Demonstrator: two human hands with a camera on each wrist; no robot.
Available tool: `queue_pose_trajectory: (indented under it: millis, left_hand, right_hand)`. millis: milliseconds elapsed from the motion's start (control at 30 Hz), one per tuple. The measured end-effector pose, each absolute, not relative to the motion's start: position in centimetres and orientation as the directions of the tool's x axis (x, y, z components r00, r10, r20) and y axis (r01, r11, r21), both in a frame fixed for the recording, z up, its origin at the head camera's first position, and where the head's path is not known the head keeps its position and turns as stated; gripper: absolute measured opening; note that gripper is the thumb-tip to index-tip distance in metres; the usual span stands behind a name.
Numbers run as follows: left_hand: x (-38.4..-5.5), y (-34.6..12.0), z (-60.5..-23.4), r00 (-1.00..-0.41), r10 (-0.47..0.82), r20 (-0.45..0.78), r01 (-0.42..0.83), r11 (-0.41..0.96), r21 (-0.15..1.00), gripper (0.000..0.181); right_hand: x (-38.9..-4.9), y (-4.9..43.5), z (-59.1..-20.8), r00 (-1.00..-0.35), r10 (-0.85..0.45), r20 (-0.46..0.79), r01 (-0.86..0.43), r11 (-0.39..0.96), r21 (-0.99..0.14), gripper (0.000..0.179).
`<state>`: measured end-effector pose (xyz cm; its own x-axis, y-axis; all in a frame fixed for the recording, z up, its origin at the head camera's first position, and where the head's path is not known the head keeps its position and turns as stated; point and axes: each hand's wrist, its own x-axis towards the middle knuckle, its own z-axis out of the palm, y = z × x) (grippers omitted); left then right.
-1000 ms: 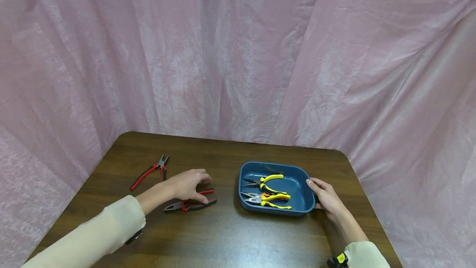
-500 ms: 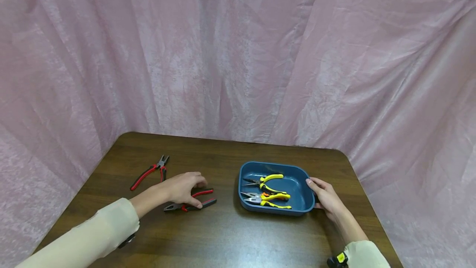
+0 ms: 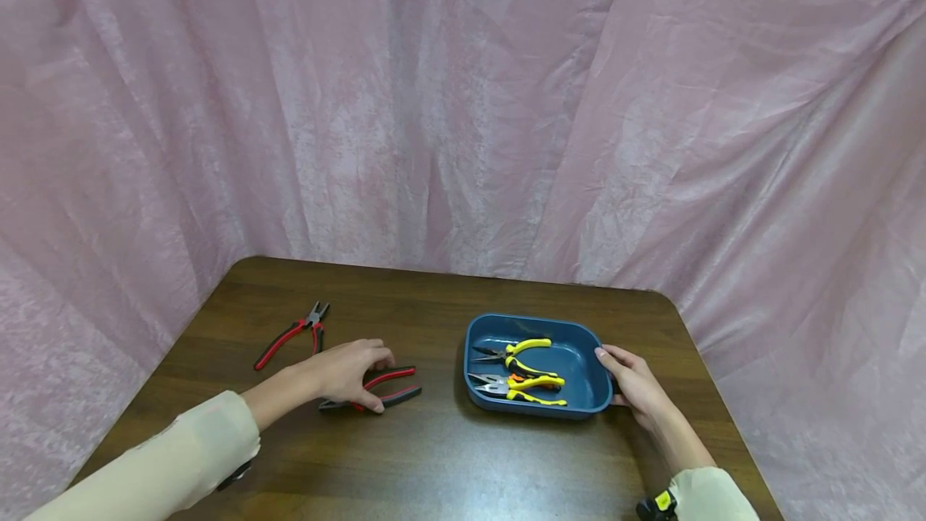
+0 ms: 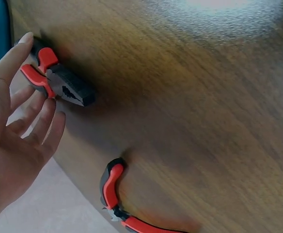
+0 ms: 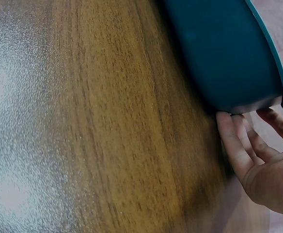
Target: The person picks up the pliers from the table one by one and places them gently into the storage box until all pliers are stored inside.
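My left hand (image 3: 346,372) reaches over combination pliers (image 3: 394,375) with red and black handles. In the left wrist view, the thumb (image 4: 23,46) lies at one handle of these pliers (image 4: 47,58), while the other fingers stretch loosely beside the opposite handle. The handles stand apart on the table. My right hand (image 3: 637,384) holds the right end of a blue tray (image 3: 604,396), thumb over the rim and fingers against the outside wall, as the right wrist view also shows. Inside the tray lie several pliers (image 3: 531,344) with yellow and black handles.
Another pair of red and black pliers (image 3: 278,344) lies spread at the table's left, behind my left forearm. The brown wooden table (image 3: 434,465) ends at the back before a pink curtain (image 3: 463,103).
My left hand has shifted left and slightly toward me along the pliers, from the handle ends nearer to the pivot. The pliers, the tray and my right hand have stayed put.
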<state>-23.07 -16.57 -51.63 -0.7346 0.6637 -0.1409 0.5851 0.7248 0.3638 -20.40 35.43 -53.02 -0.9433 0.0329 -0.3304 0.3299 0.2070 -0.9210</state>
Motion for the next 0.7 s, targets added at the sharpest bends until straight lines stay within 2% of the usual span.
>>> queue_pose_trajectory:
  millis: [500, 700]
  left_hand:
    - [-22.60, -17.08, -51.97, -0.753, 0.631, -0.187, 0.537, 0.753, 0.381, 0.072]
    - [-22.42, -16.97, -51.87, -0.751, 0.628, -0.203, 0.526, 0.755, 0.391, 0.069]
  right_hand:
    - [-20.26, 35.34, -52.91, -0.944, 0.034, -0.327, 0.327, 0.212, -0.921, 0.064]
    - [-20.29, 35.37, -52.91, -0.944, 0.036, -0.328, 0.328, 0.212, -0.920, 0.064]
